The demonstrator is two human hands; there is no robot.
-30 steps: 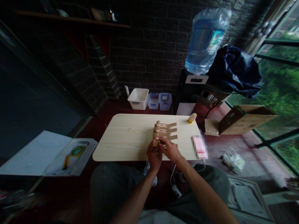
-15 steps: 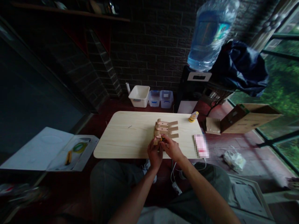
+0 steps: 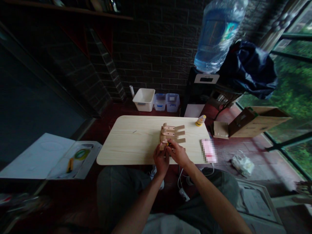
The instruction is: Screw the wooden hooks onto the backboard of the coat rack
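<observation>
A light wooden piece with several curved prongs and dark screw holes [image 3: 168,133] rests on the pale tabletop [image 3: 126,146], close to its front edge. My left hand [image 3: 161,161] is closed around the nearest prong, steadying its left end. Pinched in the fingers of my right hand [image 3: 179,154] is a small black-and-yellow tool [image 3: 168,144], perhaps a stubby screwdriver, set against that same prong. Its tip is hidden by my fingers. A thin dark metal bit [image 3: 134,132] lies on the table to the left.
A yellow-based clear bottle [image 3: 200,121] stands at the table's back right, with a blurred pink item [image 3: 209,150] nearer. Left is an open white case [image 3: 89,162]. Storage bins [image 3: 143,100], a water dispenser [image 3: 206,79] and a cardboard box [image 3: 255,123] stand beyond.
The whole view has shifted slightly. Both hands keep the same hold on the wooden piece and the tool, with no clear movement against the table.
</observation>
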